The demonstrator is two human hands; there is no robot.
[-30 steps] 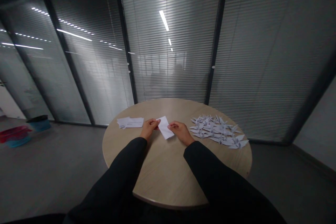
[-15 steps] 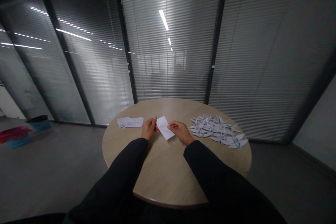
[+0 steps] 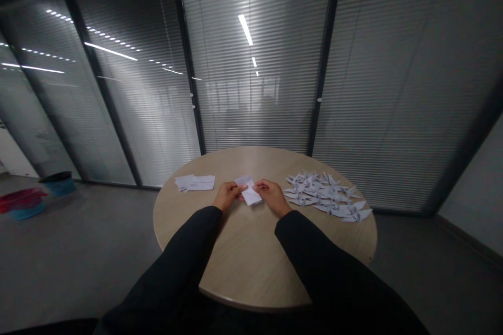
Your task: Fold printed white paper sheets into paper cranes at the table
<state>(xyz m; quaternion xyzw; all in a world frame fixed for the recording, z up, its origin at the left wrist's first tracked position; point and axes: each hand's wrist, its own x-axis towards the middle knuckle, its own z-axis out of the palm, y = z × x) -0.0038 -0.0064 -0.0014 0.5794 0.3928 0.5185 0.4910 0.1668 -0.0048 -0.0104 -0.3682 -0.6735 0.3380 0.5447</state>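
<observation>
A small white sheet of paper (image 3: pixel 249 191) is held just above the round wooden table (image 3: pixel 251 256), partly folded over. My left hand (image 3: pixel 227 194) pinches its left edge with fingers closed. My right hand (image 3: pixel 271 194) grips its right edge, fingers curled on the sheet. Both arms are in black sleeves. To the right of my right hand lies a spread of several folded white paper cranes (image 3: pixel 326 194). A small stack of flat white sheets (image 3: pixel 195 182) lies on the table to the left of my left hand.
Glass walls with shut blinds stand behind the table. On the grey floor at the far left sit a blue bin with a dark lid (image 3: pixel 58 183) and red and blue items (image 3: pixel 21 202). The table's near edge is close to my body.
My hands have drawn closer together and the sheet has been folded over, so it looks smaller than before. The cranes and the paper stack have not moved.
</observation>
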